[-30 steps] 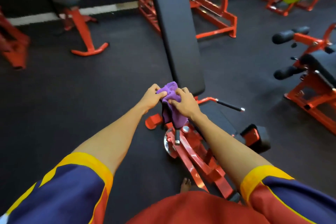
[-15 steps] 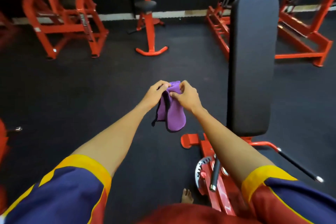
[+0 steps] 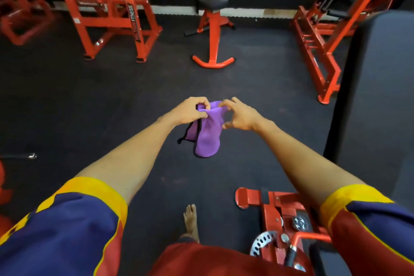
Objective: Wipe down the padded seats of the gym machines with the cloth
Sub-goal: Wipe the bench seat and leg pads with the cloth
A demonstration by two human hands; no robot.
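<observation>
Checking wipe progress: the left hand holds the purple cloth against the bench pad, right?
Not quite. The left hand holds the purple cloth in the air above the floor, not against the bench pad, which stands apart to the right. The head view shows the gap.

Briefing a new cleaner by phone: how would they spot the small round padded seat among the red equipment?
Look to the far wall's white base strip. Midway along it, between the big red frame at left and the slanted red rack at right, stands one red post. The round seat tops it: small, black, above a curved foot.
</observation>
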